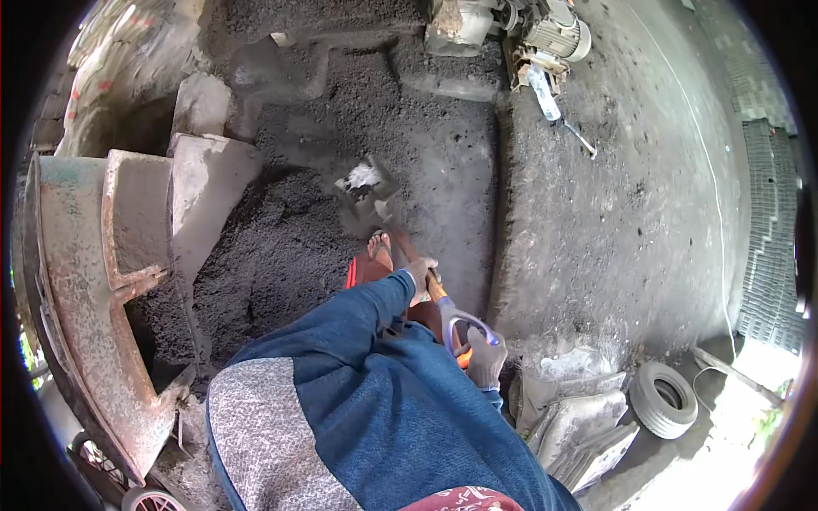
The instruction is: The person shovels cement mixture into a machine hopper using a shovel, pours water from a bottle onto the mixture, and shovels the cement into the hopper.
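A shovel slants across the middle of the head view, with a purple D-shaped handle (452, 328) at its near end. My left hand (420, 279) is closed around the wooden shaft just above that handle. My right hand (486, 356), in a grey glove, grips the D-handle itself. At the far end the shovel blade (368, 189), worn bright in the middle, is low over the floor beside a heap of dark, damp-looking granular material (273, 247). My foot (379, 245) in a sandal stands close behind the blade.
A rusty metal chute or hopper (94, 255) rises on the left. An electric motor (554, 34) sits on a stand at the far right of the pit, with a plastic bottle (543, 92) near it. A ledge edge (501, 204) runs along my right. Stacked sacks (584, 417) and a tyre (664, 399) lie behind right.
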Motion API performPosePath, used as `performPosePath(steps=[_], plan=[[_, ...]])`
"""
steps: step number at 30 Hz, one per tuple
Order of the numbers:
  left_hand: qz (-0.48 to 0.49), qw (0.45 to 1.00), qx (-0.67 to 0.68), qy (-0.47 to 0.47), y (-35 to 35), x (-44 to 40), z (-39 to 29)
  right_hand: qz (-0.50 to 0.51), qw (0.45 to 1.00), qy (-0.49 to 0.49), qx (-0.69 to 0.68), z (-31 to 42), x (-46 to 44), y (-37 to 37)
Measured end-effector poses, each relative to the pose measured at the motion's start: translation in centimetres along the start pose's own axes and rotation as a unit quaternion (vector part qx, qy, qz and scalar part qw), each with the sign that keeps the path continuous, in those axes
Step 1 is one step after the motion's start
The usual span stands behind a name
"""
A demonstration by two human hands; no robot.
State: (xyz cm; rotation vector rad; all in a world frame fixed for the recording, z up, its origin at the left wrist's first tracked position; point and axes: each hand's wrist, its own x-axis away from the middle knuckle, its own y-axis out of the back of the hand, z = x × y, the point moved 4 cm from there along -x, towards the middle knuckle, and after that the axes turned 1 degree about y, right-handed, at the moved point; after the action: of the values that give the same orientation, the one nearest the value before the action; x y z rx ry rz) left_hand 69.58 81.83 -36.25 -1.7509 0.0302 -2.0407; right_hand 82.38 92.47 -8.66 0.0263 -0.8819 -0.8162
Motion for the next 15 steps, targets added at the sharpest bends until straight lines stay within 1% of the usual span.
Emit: performPosePath(steps=[3,4,7,8,9,10,11,12,13,14,15], plan=[[0.064,0.994,-0.075,-0.056,0.5,-2.0,2.2,-0.031,0.996,-0.044,-0.068,-3.3,1.4,0.3],[0.050,0.994,-0.090,-0.038,0.8,-2.6,3.2,-0.033,0.995,-0.062,-0.063,-6.3,0.4,0.6],[0.077,0.990,-0.114,0.009,3.3,-4.0,6.7,-0.033,0.997,-0.049,-0.047,-10.3,-0.2,-1.4],[0.058,0.987,-0.152,-0.016,5.9,-7.4,8.3,-0.054,0.996,-0.056,-0.052,-11.4,-0.6,-1.9],[0.100,0.971,-0.193,-0.097,9.6,-13.6,9.4,-0.032,0.988,-0.086,-0.127,-12.5,-0.9,-3.2],[0.110,0.981,-0.123,-0.106,8.9,-11.0,9.0,-0.008,0.973,-0.114,-0.200,-13.3,-1.4,-5.0],[0.095,0.981,-0.149,-0.085,9.7,-8.0,7.8,0.014,0.951,-0.144,-0.273,-14.3,-1.3,-6.8],[0.081,0.979,-0.174,-0.064,9.9,-3.5,6.4,0.059,0.940,-0.170,-0.291,-13.0,-1.0,-9.2],[0.068,0.977,-0.199,-0.043,9.7,2.0,4.7,0.085,0.921,-0.224,-0.307,-12.4,-0.7,-11.0],[0.019,0.961,-0.265,-0.072,11.3,2.1,2.0,0.174,0.983,0.042,-0.044,-12.4,-1.9,-12.3],[-0.029,0.938,-0.329,-0.102,12.7,2.1,-1.1,0.212,0.974,0.080,0.015,-13.5,-2.5,-14.7]])
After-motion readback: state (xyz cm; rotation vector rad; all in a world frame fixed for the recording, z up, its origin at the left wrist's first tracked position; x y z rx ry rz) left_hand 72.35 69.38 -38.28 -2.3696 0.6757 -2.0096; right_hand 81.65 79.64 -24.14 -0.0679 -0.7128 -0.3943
